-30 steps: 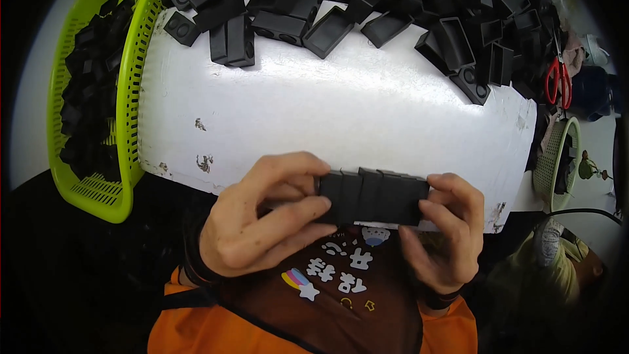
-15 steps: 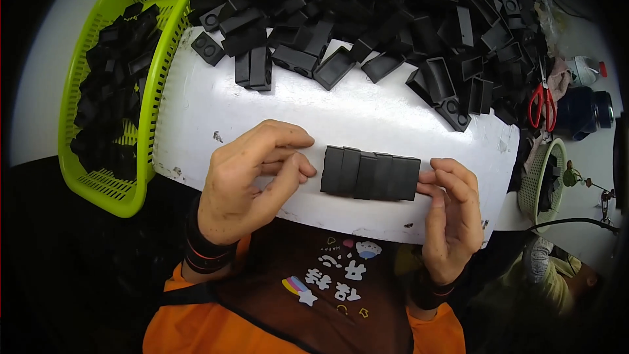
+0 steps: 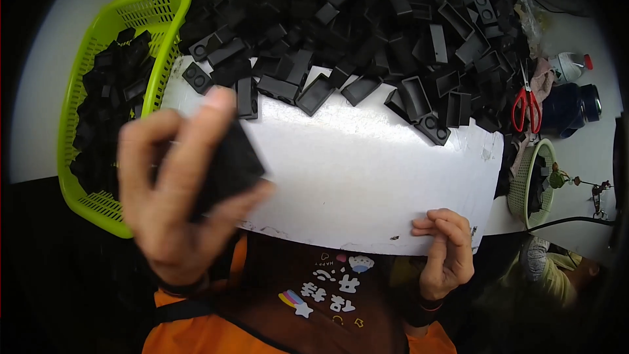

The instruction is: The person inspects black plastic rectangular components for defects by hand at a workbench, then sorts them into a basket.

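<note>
My left hand (image 3: 173, 190), smeared by motion, is wrapped round a block of black plastic pieces (image 3: 237, 160). It holds them up over the left end of the white board (image 3: 341, 183), beside the green basket (image 3: 171, 59). How many pieces are in the grip cannot be made out. At the board's front right edge, my right hand (image 3: 449, 252) rests with loosely bent fingers, its thumb apart from them and nothing held.
More black pieces fill the green basket. A large heap of black rectangular pieces (image 3: 341, 13) covers the far side. Red-handled scissors (image 3: 527, 108), a dark blue flask (image 3: 570, 110), a clear bottle (image 3: 567, 65) and a pale small basket (image 3: 521, 187) stand at the right.
The row of black pieces has left the middle of the board and is now in my left hand, carried leftward. My right hand has drawn back toward the front edge.
</note>
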Tool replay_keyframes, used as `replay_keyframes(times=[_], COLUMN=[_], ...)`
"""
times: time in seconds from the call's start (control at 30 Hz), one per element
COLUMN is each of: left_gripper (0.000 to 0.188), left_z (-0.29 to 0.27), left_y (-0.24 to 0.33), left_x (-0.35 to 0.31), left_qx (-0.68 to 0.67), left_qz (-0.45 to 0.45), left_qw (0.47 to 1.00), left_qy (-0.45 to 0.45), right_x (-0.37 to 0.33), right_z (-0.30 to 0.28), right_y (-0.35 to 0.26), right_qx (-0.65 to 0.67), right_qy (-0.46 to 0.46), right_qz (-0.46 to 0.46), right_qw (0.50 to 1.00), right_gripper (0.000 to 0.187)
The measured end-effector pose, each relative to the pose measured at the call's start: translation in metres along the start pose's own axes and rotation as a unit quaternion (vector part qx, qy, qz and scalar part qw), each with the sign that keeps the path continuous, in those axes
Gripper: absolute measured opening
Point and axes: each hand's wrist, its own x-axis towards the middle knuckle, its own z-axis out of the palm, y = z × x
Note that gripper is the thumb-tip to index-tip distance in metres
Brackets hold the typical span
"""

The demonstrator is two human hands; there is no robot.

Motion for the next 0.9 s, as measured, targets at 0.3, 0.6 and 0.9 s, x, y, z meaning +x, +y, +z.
replay_keyframes(times=[0.3,0.6,0.9], left_gripper=[0.038,0.016,0.044], left_z=[0.045,0.055,0.061], left_y=[-0.006,-0.002,0.005], left_x=[0.027,0.025,0.003], left_qx=[0.071,-0.171,-0.099], left_qz=[0.078,0.024,0.005], left_qw=[0.993,0.983,0.994], left_qy=[-0.047,-0.067,-0.040], right_x=[0.102,0.115,0.041], right_z=[0.025,0.023,0.051], right_y=[-0.020,-0.026,-0.047], right_qx=[-0.325,-0.290,-0.323], right_qy=[-0.064,-0.077,-0.239], right_qz=[-0.202,-0.192,-0.056], right_qw=[0.922,0.934,0.914], right_gripper=[0.030,0.030,0.029])
